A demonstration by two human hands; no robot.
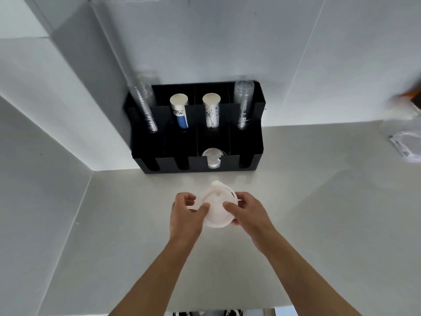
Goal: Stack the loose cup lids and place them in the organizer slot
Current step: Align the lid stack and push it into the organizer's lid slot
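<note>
Lids (217,207), white, sit in a small stack held above the bench (319,201), in front of the organizer (250,153); the number in the stack cannot be told. Both hands clasp it: the left hand (185,215) pinches its left edge with thumb and fingers, the right hand (247,212) closes on its right edge, thumb on top. The black organizer stands against the wall with four back slots and four front slots. In the back stand two stacks of clear cups (243,103), one at each end, and two stacks of paper cups (180,110) between them. One front slot, third from the left, holds clear lids (213,158); the other three front slots look dark. A wrapped packet (407,144) lies at the far right of the bench.
</note>
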